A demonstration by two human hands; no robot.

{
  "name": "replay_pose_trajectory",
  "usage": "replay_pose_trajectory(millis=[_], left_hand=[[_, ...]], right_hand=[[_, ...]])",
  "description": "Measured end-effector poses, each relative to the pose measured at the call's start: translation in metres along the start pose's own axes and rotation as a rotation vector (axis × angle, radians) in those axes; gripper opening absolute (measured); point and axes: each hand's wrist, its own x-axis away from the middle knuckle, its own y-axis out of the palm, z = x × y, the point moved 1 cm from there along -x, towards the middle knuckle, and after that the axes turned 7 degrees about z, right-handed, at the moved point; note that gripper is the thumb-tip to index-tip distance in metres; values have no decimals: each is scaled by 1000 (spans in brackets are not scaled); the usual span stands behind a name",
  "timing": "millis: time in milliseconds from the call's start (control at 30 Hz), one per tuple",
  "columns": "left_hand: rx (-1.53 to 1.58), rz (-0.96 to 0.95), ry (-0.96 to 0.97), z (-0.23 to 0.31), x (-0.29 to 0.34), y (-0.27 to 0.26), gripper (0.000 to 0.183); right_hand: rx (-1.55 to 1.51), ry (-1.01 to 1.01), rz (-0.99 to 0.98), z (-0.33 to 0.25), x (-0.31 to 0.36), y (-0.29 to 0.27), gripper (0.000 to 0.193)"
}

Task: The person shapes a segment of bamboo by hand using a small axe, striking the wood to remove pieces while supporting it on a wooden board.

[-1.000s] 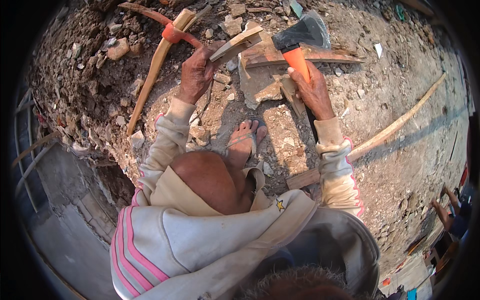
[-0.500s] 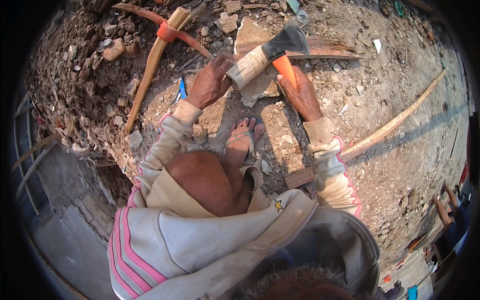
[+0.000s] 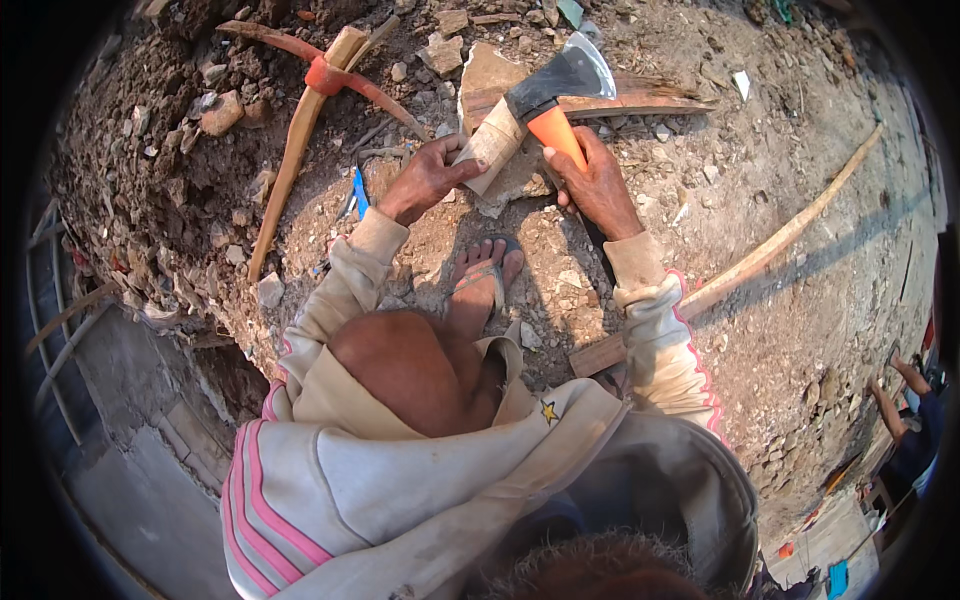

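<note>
My left hand (image 3: pixel 428 180) pinches the lower end of a short, pale wooden block (image 3: pixel 492 150), its thumb lying across the wood. My right hand (image 3: pixel 602 192) is wrapped around the orange handle (image 3: pixel 556 136) of a hatchet. The hatchet's black head (image 3: pixel 550 82) meets the block's upper end, and its bright cutting edge points up and to the right. How deeply the head and the wood are joined, I cannot tell. Behind these lies a flat, broken stone slab (image 3: pixel 488 75).
A red pickaxe (image 3: pixel 325 76) with a wooden handle rests on rubble at the left. A weathered plank (image 3: pixel 640 98) lies beyond the hatchet. On the right a long wooden pole (image 3: pixel 760 262) slants across the dirt. A blue strip (image 3: pixel 360 190) is beside my left wrist. Another person's legs (image 3: pixel 895 395) show far right.
The hatchet and block have turned slightly counterclockwise, and the blade's shiny edge now shows. My left thumb has come onto the block's face. Both hands have shifted slightly.
</note>
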Motion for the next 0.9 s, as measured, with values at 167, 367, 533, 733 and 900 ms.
replay_pose_trajectory(millis=[167,367,533,733,900], left_hand=[[222,75,217,28,-7,5,60],[-261,113,619,39,-69,-19,45],[-270,121,608,43,-74,-4,42],[-258,140,616,37,-73,-3,41],[-257,126,634,34,-76,-6,43]], right_hand=[[-487,-84,-58,-58,7,-35,54],[-595,-285,82,-114,10,-35,42],[-496,-251,123,-91,22,-9,30],[-245,-386,209,-64,8,14,22],[-268,-334,188,-64,10,20,18]])
